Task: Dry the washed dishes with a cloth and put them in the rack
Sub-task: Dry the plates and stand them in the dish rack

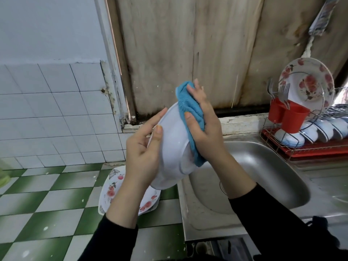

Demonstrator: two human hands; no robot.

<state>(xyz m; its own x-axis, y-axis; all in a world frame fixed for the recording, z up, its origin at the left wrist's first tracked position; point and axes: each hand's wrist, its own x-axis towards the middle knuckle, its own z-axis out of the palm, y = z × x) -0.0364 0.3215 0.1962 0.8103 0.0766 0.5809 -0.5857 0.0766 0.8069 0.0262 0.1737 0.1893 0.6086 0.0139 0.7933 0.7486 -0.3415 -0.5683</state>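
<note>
I hold a white bowl (172, 147) tilted in the air over the left edge of the sink. My left hand (143, 147) grips its rim, thumb on the outside. My right hand (204, 125) presses a blue cloth (190, 108) against the bowl's outer side and base, thumb curled onto the cloth. The red wire dish rack (308, 149) stands at the right with several bowls and a flowered plate (308, 83) upright in it. A stack of flowered plates (113, 189) lies on the counter below my left arm.
A steel sink (263, 178) lies under my right arm. A red cutlery holder (288, 114) with forks hangs on the rack. Green and white checked tiles (47, 204) cover the counter at the left, with a tiled wall behind.
</note>
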